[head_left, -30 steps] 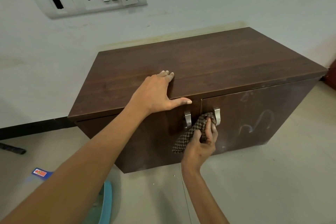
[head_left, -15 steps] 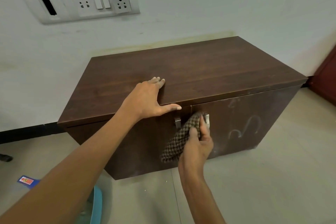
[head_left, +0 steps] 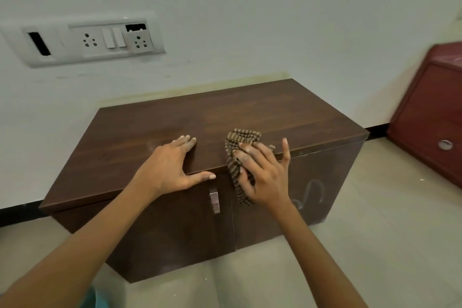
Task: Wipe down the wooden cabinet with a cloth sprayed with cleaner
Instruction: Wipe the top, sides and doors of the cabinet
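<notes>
**At the cabinet's front edge: cloth under the right hand, left hand braced**

On the floor (head_left: 375,232) against a pale wall (head_left: 250,7) stands the dark wooden cabinet (head_left: 275,112), filling the middle of the head view. The left hand (head_left: 172,170) lies flat on its top near the front edge. Its fingers are straight and together, pointing to 1 o'clock, and its thumb stretches along the edge toward 3 o'clock. It grips nothing.

Just beside it, at 3 o'clock, the right hand (head_left: 265,177) holds the checked cloth (head_left: 241,137). Its curled fingers and thumb press the cloth onto the top's front edge, while the little finger sticks up straight. Part of the cloth is bunched on the top at 12 o'clock of the hand, and the rest hangs over the upper front at 7 o'clock of it.

A metal handle (head_left: 214,200) sits on the left door, below the gap between the two hands. Pale chalky marks (head_left: 312,190) show on the right door. A white switch panel (head_left: 85,41) is on the wall at 10 o'clock, and a red cabinet (head_left: 430,117) stands at 3 o'clock.
</notes>
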